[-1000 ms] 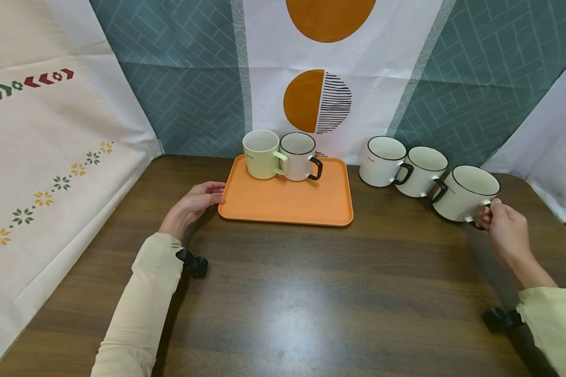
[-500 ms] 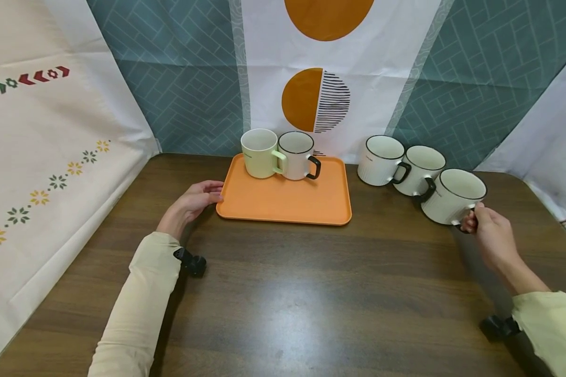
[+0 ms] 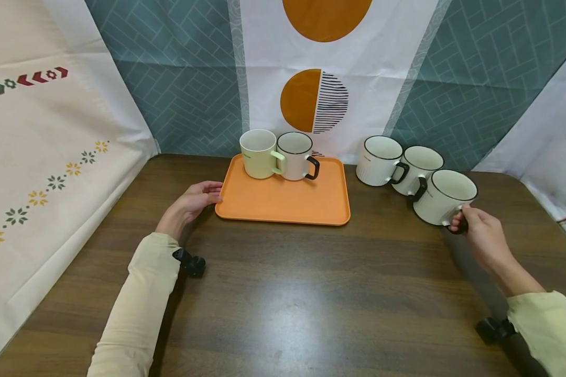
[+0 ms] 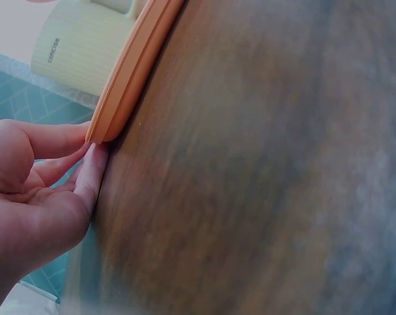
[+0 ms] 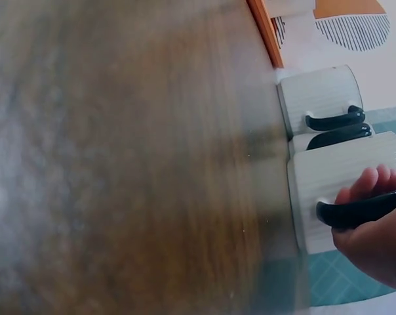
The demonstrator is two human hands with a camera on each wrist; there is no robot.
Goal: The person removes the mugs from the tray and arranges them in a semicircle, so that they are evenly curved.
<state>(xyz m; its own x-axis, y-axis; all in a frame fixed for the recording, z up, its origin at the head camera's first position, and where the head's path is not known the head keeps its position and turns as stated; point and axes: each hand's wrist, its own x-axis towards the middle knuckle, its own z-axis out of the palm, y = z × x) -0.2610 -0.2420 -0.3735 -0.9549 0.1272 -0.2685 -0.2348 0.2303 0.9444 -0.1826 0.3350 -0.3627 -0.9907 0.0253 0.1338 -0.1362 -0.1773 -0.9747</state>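
My left hand is at the left edge of an orange tray, its thumb and fingertips pinching the rim. In the left wrist view those fingertips meet at the tray's corner. A pale green mug and a white mug with a black handle stand upright on the tray's back part. My right hand grips the black handle of a black-rimmed white mug, fingers curled through it. Right beside that mug stands a similar white mug, partly hidden by it.
Another black-handled white mug stands between the tray and the pair of mugs at right. Patterned cloth hangs close behind the brown wooden table, and a cream cloth lines the left side.
My right hand has moved left with the mug, bringing it closer against the neighbouring white mug. My left hand and the tray stay in place; the head view has shifted slightly.
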